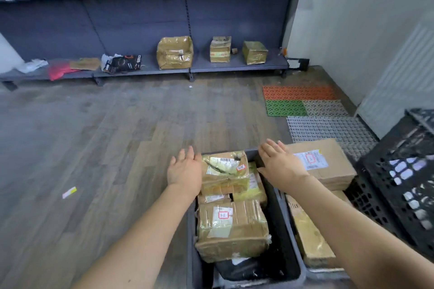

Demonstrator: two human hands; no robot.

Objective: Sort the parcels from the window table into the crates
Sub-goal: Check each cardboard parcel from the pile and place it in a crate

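Reaching down with both hands spread, I have the left hand (185, 172) just beside the left face of the top parcel (224, 175) and the right hand (280, 164) over the far right rim of the grey crate (273, 197); the fingers of both are straight and neither one holds anything. This parcel lies on top of the pile inside the grey crate, a little tilted, with more taped parcels under it and a bigger one (232, 230) nearer to me. I judge it to be a small carton wrapped in glossy brown tape, so the faces may be slippery, and the crumpled corners suggest that the cardboard is somewhat soft. It seems light enough for two hands, but I cannot know the content. I would press it between both palms on the two side faces, not on the top where the label (222, 164) is. A large brown box (321, 162) sits on the next crate to the right.
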